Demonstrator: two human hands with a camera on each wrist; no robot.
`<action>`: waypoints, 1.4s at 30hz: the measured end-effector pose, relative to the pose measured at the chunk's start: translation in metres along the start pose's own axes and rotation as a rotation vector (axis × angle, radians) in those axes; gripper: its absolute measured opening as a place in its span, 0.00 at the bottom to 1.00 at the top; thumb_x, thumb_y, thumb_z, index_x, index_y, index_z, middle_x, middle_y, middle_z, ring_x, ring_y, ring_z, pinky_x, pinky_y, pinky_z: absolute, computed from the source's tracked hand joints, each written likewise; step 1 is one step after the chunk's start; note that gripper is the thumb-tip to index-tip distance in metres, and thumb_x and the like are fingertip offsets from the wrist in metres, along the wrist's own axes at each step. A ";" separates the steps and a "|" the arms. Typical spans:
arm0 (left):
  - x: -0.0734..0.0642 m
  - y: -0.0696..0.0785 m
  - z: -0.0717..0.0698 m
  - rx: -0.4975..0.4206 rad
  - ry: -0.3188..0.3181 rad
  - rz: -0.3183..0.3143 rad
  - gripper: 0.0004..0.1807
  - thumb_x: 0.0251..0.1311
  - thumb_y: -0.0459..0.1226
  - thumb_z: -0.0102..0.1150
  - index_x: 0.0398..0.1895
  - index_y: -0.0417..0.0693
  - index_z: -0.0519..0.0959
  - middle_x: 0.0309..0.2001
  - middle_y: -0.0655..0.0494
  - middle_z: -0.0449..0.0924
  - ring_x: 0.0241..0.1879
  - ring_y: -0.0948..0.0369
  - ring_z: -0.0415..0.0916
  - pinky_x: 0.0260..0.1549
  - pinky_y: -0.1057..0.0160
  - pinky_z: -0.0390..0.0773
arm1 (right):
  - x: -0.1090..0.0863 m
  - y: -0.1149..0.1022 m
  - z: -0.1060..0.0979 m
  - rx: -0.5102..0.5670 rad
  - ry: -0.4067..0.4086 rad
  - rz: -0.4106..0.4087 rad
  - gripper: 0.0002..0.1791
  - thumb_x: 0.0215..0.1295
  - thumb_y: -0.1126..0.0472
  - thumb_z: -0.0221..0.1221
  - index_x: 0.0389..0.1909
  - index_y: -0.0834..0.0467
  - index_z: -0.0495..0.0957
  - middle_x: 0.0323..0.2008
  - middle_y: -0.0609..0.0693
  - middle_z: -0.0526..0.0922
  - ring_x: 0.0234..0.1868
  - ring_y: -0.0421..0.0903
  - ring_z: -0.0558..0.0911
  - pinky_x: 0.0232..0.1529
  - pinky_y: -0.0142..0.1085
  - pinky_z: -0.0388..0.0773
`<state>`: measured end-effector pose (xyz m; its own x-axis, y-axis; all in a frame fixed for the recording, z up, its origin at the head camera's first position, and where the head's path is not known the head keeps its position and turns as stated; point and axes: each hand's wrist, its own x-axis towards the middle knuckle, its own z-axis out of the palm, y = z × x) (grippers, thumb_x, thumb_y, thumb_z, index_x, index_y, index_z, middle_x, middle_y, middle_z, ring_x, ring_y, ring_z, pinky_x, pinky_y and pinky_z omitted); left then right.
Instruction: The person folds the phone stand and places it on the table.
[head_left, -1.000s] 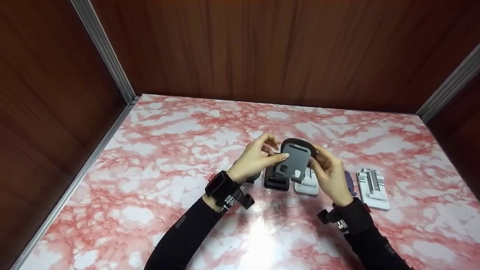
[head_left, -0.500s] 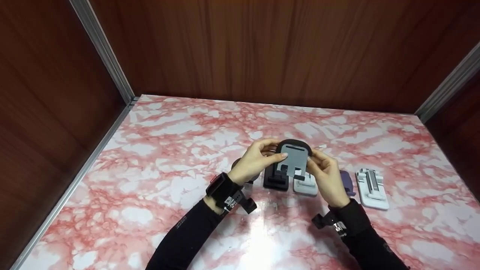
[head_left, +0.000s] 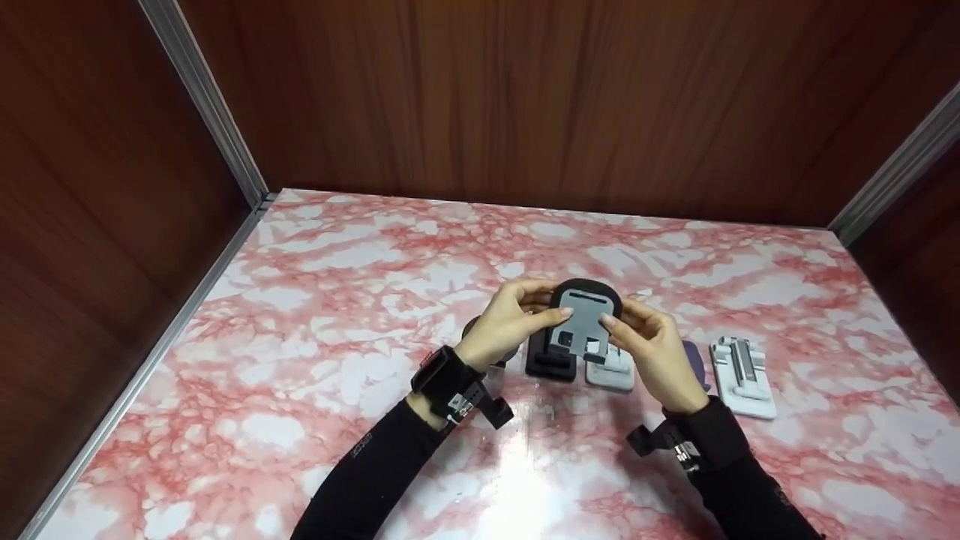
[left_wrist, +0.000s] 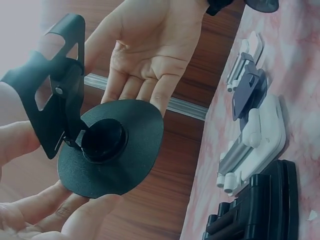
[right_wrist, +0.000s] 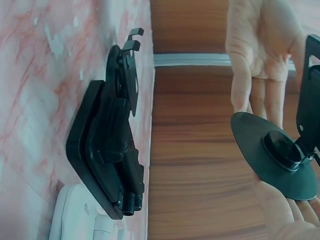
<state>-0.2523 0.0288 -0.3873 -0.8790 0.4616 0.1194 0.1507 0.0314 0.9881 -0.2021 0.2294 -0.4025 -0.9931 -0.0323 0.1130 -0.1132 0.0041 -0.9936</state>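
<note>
A black folding phone stand (head_left: 585,319) with a rounded base and a grey-looking plate is held up above the table between both hands. My left hand (head_left: 514,319) grips its left side, the thumb lying on the plate. My right hand (head_left: 651,341) holds the right edge, thumb tip also against the plate. In the left wrist view the underside of the stand's round base (left_wrist: 142,135) and its hinged, cut-out bracket (left_wrist: 70,92) show, partly unfolded. The right wrist view catches the same base (right_wrist: 250,137) at the right edge, fingers touching its rim on both sides.
Below the hands a row of folded stands lies on the marbled table (head_left: 360,300): a black one (head_left: 551,364), a white one (head_left: 611,375), a purple one (head_left: 695,364) and another white one (head_left: 745,379). A dark round stand is partly behind the left hand. Wood panels (head_left: 510,97) enclose the table.
The held phone stand has shifted slightly left over the last second. My right thumb has moved from its edge onto the front of the plate; the left hand stays nearly in place.
</note>
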 end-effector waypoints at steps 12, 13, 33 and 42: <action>-0.001 -0.001 0.000 0.006 -0.005 -0.008 0.25 0.53 0.35 0.64 0.55 0.39 0.74 0.46 0.42 0.80 0.39 0.62 0.78 0.43 0.68 0.79 | 0.002 -0.001 -0.002 -0.005 -0.037 0.001 0.22 0.64 0.64 0.55 0.58 0.67 0.68 0.43 0.41 0.83 0.45 0.38 0.80 0.44 0.31 0.79; -0.003 0.003 0.000 0.003 -0.005 -0.008 0.25 0.53 0.34 0.64 0.55 0.38 0.73 0.46 0.41 0.80 0.39 0.62 0.77 0.43 0.68 0.79 | 0.002 -0.001 -0.002 0.003 -0.039 0.003 0.22 0.64 0.64 0.55 0.58 0.68 0.68 0.43 0.42 0.84 0.44 0.38 0.80 0.43 0.31 0.79; -0.017 0.022 0.002 0.045 0.020 0.028 0.23 0.52 0.31 0.64 0.53 0.33 0.74 0.45 0.39 0.80 0.35 0.63 0.77 0.42 0.67 0.79 | 0.003 0.001 -0.003 0.064 -0.103 -0.024 0.24 0.65 0.63 0.54 0.58 0.72 0.66 0.41 0.47 0.85 0.39 0.42 0.84 0.44 0.35 0.82; -0.017 0.021 0.002 0.043 0.025 0.021 0.23 0.51 0.31 0.65 0.52 0.33 0.74 0.45 0.38 0.80 0.36 0.59 0.78 0.39 0.71 0.80 | 0.002 0.003 -0.002 0.063 -0.099 -0.012 0.23 0.65 0.64 0.54 0.57 0.72 0.66 0.39 0.47 0.85 0.37 0.41 0.84 0.40 0.33 0.83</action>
<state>-0.2329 0.0235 -0.3692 -0.8863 0.4404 0.1434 0.1886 0.0604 0.9802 -0.2046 0.2316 -0.4057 -0.9834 -0.1304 0.1263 -0.1194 -0.0595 -0.9911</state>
